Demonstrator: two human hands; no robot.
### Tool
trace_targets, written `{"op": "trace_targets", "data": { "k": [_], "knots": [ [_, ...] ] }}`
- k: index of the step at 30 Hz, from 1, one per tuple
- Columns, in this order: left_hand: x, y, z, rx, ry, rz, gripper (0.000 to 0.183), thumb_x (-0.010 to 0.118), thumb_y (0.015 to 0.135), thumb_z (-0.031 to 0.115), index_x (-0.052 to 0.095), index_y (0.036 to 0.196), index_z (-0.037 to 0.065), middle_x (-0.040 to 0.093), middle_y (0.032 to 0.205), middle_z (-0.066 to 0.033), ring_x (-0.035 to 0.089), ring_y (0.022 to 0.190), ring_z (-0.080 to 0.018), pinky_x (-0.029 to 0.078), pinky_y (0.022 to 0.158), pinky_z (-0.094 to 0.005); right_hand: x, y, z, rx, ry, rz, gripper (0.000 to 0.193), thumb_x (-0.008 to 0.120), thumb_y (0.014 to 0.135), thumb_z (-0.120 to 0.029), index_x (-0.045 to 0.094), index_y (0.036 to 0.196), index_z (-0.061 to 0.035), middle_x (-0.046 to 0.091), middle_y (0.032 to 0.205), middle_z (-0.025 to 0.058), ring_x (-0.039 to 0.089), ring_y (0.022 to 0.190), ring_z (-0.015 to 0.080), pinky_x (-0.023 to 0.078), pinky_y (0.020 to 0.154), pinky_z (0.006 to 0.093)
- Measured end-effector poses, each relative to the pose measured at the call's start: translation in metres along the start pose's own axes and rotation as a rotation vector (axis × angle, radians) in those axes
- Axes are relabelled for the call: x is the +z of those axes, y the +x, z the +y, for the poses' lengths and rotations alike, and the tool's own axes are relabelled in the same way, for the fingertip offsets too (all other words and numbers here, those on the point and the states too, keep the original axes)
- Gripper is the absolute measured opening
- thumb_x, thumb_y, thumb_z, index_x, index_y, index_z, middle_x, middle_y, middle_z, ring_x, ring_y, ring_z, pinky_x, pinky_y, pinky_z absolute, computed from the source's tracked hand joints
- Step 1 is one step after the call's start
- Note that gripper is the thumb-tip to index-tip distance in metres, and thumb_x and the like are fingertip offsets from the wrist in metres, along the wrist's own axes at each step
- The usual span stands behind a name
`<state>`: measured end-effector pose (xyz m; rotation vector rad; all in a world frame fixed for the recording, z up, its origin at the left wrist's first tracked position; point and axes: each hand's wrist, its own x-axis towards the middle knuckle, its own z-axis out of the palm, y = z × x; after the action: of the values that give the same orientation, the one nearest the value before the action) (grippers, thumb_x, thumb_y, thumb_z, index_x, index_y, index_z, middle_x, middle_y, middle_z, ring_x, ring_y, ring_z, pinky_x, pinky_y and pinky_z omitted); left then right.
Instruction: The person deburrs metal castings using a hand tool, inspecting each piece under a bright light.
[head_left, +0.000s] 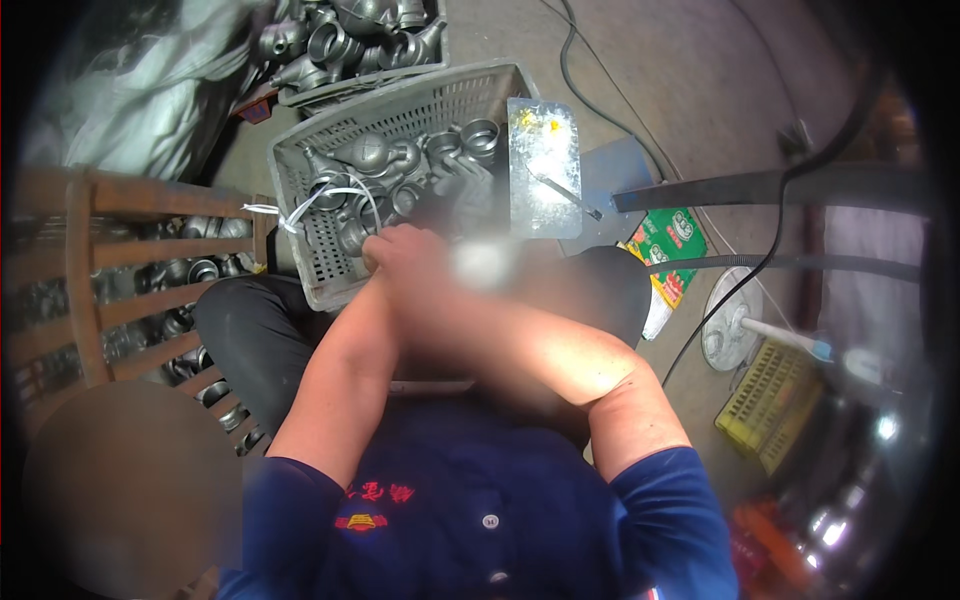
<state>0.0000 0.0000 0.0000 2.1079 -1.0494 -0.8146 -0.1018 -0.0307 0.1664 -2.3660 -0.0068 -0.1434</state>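
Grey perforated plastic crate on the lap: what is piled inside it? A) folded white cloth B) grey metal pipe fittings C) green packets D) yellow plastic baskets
B: the grey perforated plastic crate holds dull grey metal pipe fittings, and the left hand rests among them.

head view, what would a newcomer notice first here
First, the grey plastic crate at upper centre, heaped with grey metal pipe fittings, with the person's left hand at its near edge among white ties. The right hand is blurred out. More fittings fill the wooden rack on the left.
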Motion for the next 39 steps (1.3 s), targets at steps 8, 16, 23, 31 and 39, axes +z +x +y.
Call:
{"op": "trace_targets", "data": {
  "k": [8, 16, 23, 31, 39],
  "knots": [
    [-0.015, 0.028, 0.026, -0.169, -1.678, 0.389, 0.048, 0.037, 0.103, 0.039, 0.044, 0.139, 0.008, 0.050, 0.137, -0.0179, 0.050, 0.124, -0.0340, 0.041, 0.104, -0.0402, -0.012, 0.013, 0.031, 0.090, -0.096, 0.214, 0.036, 0.062, 0.069, 0.001, 0.057, 0.103, -0.0083, 0.053, 0.102, 0.0113, 0.053, 0.100, 0.0325, 0.045, 0.083, 0.0429],
    [-0.039, 0.010, 0.036, -0.264, -1.508, 0.380, 0.062, 0.035, 0.101, 0.050, 0.034, 0.145, 0.006, 0.046, 0.143, -0.0133, 0.043, 0.132, -0.0288, 0.037, 0.107, -0.0428, 0.005, 0.007, 0.037, 0.474, 0.687, 0.091, 0.025, 0.047, 0.067, 0.012, 0.056, 0.088, 0.0007, 0.060, 0.082, 0.0187, 0.060, 0.082, 0.0258, 0.048, 0.074, 0.0363],
    [-0.031, 0.014, 0.015, -0.213, -1.359, 0.326, 0.064, 0.053, 0.095, 0.049, 0.037, 0.145, 0.013, 0.046, 0.143, -0.0111, 0.049, 0.125, -0.0247, 0.039, 0.103, -0.0384, 0.016, -0.009, 0.015, 0.437, 0.741, 0.135, 0.027, 0.046, 0.071, 0.009, 0.055, 0.095, 0.0011, 0.060, 0.082, 0.0184, 0.062, 0.075, 0.0289, 0.049, 0.070, 0.0359],
    [0.027, 0.074, -0.047, -0.585, -1.206, 0.426, 0.044, 0.066, 0.089, 0.031, 0.052, 0.125, 0.009, 0.060, 0.116, -0.0092, 0.059, 0.099, -0.0216, 0.047, 0.084, -0.0353, -0.011, -0.013, 0.012, 0.319, 0.619, -0.137, 0.022, 0.050, 0.076, 0.004, 0.062, 0.094, -0.0016, 0.065, 0.086, 0.0164, 0.065, 0.083, 0.0340, 0.052, 0.073, 0.0412],
    [0.012, 0.076, -0.049, -0.470, -0.995, 0.587, 0.029, 0.069, 0.087, 0.019, 0.060, 0.111, 0.007, 0.064, 0.099, -0.0081, 0.064, 0.082, -0.0185, 0.054, 0.067, -0.0319, -0.020, -0.004, 0.024, 0.315, 0.523, -0.078, 0.017, 0.052, 0.076, 0.002, 0.063, 0.089, -0.0015, 0.063, 0.089, 0.0163, 0.064, 0.085, 0.0345, 0.051, 0.075, 0.0408]
  ]
}}
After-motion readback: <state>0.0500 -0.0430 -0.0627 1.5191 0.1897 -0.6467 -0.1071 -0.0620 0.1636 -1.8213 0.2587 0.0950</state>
